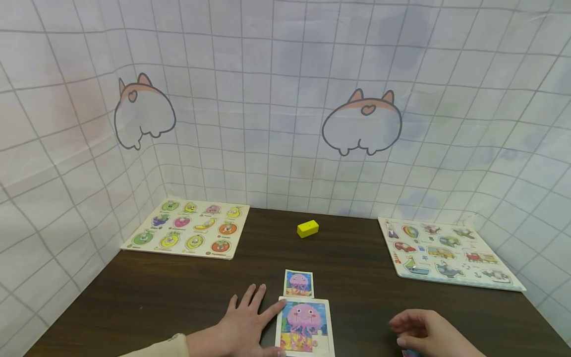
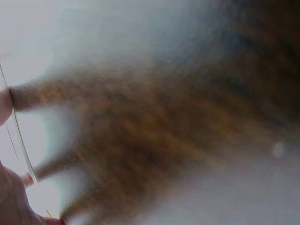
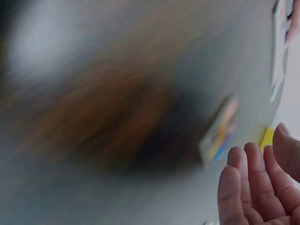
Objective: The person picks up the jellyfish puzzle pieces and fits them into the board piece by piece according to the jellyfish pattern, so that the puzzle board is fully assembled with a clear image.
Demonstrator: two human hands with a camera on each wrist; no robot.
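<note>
A white-framed jigsaw puzzle [image 1: 304, 317] shows a pink jellyfish; the lower right of its picture is bare board. My left hand [image 1: 243, 322] lies spread, its index fingertip on the frame's upper left corner and its thumb at the lower left edge. Above the frame, touching it or nearly so, is a small jellyfish picture card [image 1: 299, 283]. My right hand [image 1: 421, 329] hovers at the right, fingers loosely bent, nothing held. Just beyond those fingers in the right wrist view, a colourful puzzle piece [image 3: 221, 133] lies on the table.
A yellow block [image 1: 308, 228] sits toward the back. At the back left is a fruit puzzle board [image 1: 178, 253]; a vehicle puzzle board [image 1: 464, 281] lies at the right. A white grid-patterned curtain [image 1: 276, 99] encloses the dark wooden table [image 1: 178, 287].
</note>
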